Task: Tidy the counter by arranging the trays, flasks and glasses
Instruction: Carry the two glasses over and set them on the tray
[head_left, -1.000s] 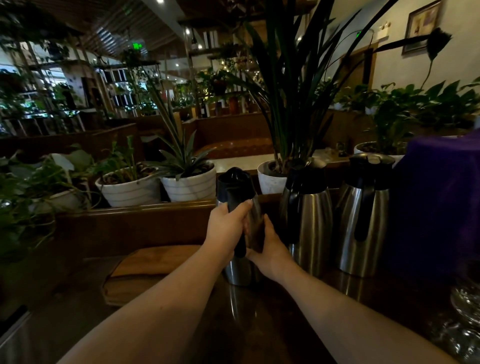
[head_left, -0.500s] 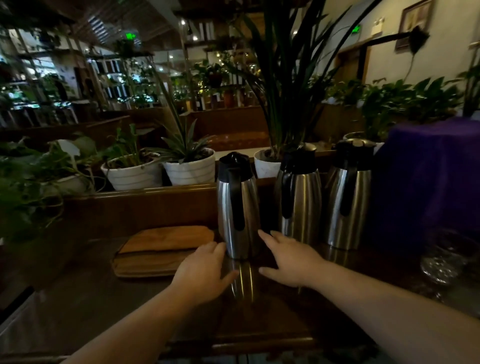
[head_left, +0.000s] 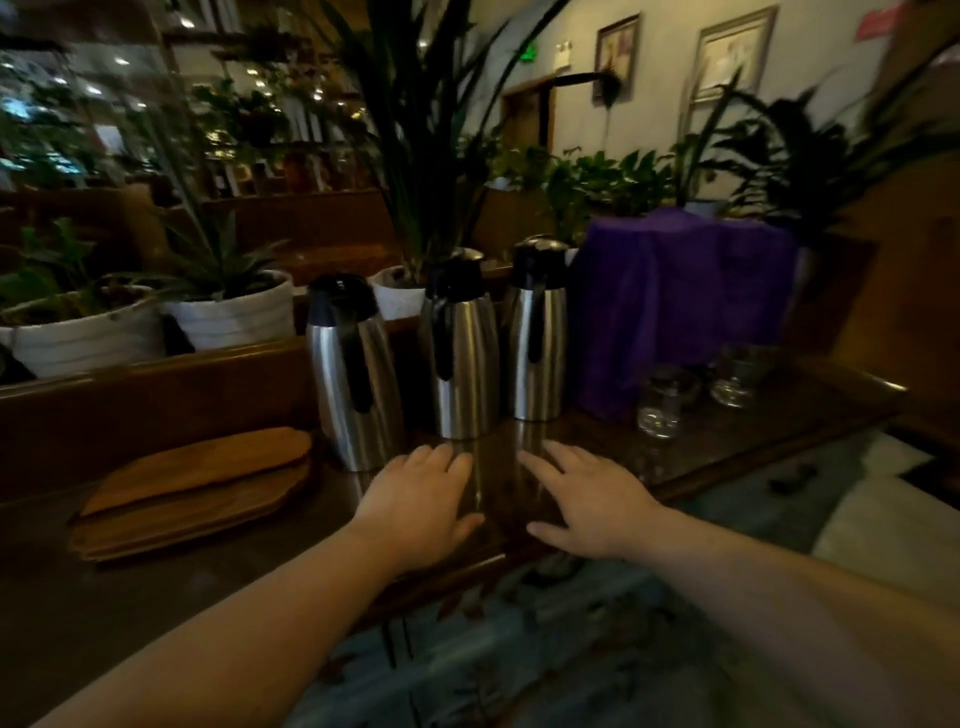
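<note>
Three steel flasks with black lids stand in a row on the dark wooden counter (head_left: 753, 436): a left flask (head_left: 358, 379), a middle flask (head_left: 465, 358) and a right flask (head_left: 537, 338). My left hand (head_left: 421, 499) and my right hand (head_left: 582, 499) hover flat over the counter just in front of the flasks, fingers spread and holding nothing. A stack of wooden trays (head_left: 192, 488) lies to the left of the flasks. Several clear glasses, one at the front (head_left: 662, 402) and another behind it (head_left: 740, 374), stand to the right.
A purple cloth (head_left: 680, 291) covers something bulky behind the glasses. White plant pots (head_left: 234, 312) sit on a raised wooden ledge behind the counter. The counter's front edge runs close under my wrists, with patterned floor below.
My left hand has let go of the left flask's handle and my right hand has come off its body. Both hands have drawn back, flat and apart. The view has swung to the right.
</note>
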